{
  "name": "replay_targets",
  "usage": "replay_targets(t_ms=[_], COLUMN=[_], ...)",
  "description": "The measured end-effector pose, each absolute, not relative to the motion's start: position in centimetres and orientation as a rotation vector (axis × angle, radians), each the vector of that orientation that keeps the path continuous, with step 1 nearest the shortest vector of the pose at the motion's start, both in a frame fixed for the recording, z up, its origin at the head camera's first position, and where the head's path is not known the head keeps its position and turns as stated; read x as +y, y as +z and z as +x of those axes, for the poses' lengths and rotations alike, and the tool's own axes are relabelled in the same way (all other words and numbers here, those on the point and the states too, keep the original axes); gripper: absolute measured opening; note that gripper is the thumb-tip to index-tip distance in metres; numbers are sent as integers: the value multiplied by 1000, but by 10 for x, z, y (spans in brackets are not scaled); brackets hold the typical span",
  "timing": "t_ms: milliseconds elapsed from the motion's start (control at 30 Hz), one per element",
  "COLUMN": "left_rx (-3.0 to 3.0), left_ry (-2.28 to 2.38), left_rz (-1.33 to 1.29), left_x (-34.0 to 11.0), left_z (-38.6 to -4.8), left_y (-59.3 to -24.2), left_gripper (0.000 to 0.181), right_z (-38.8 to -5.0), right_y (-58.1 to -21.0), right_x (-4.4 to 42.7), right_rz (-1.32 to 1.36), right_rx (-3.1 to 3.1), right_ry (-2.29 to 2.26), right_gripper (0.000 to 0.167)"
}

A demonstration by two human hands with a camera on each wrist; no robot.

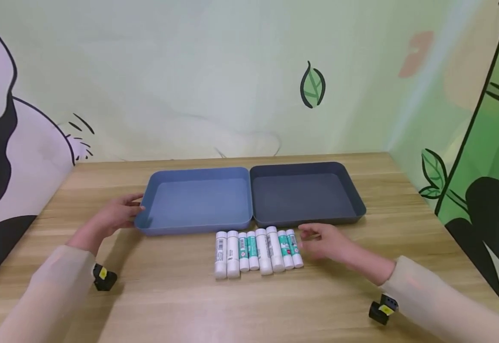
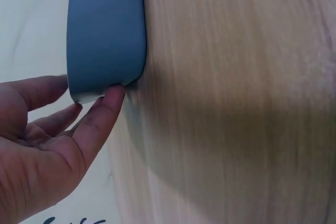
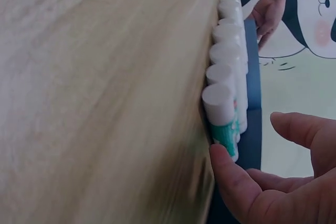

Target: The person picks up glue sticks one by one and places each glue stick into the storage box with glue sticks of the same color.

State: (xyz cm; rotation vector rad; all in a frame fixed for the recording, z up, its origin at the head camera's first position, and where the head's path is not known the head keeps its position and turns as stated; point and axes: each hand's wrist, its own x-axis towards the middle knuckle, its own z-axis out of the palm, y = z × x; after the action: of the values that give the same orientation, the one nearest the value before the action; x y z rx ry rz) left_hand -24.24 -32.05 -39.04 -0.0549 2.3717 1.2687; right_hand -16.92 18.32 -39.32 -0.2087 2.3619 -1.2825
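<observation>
While the left hand (image 1: 118,215) touches the left end of the blue tray (image 1: 202,199), its grip loosely spread, we see the right hand (image 1: 325,241) with its grip wide beside eight glue sticks (image 1: 263,255); the dark tray (image 1: 305,195) adjoins the blue one, nearer the back right corner of the table (image 1: 168,297); the sticks lie in a row, farther from the back edge.

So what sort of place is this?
Perhaps a playroom or craft corner, but I can't be sure. The wall shows a cartoon panda and a green leaf, and a wood-grain table holds a row of tubes like glue sticks.
</observation>
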Motion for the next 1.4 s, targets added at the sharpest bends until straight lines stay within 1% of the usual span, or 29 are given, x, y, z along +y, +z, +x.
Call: replay_targets(t_ms=[200,433,867,1200,1400], left_rx=[2376,2388,2381,2369,2367], left_ry=[1265,1252,1289,1322,1332], left_rz=[-55,-110,-146,-136,-136], left_x=[-320,-321,-321,-325,-323], left_z=[-245,-239,-237,-230,-235], left_y=[-391,-392,-394,-401,-399], left_gripper=[62,61,61,61,62], right_z=[-172,-168,-175,-173,-179], right_y=[-395,-401,-408,-414,-410], right_x=[178,171,164,159,160], right_rz=[-218,-215,-227,-303,-268], right_rx=[2404,2368,2477,2579,2560], right_ry=[-1212,-1253,-1183,-1074,-1069], right_gripper=[64,66,65,62,60])
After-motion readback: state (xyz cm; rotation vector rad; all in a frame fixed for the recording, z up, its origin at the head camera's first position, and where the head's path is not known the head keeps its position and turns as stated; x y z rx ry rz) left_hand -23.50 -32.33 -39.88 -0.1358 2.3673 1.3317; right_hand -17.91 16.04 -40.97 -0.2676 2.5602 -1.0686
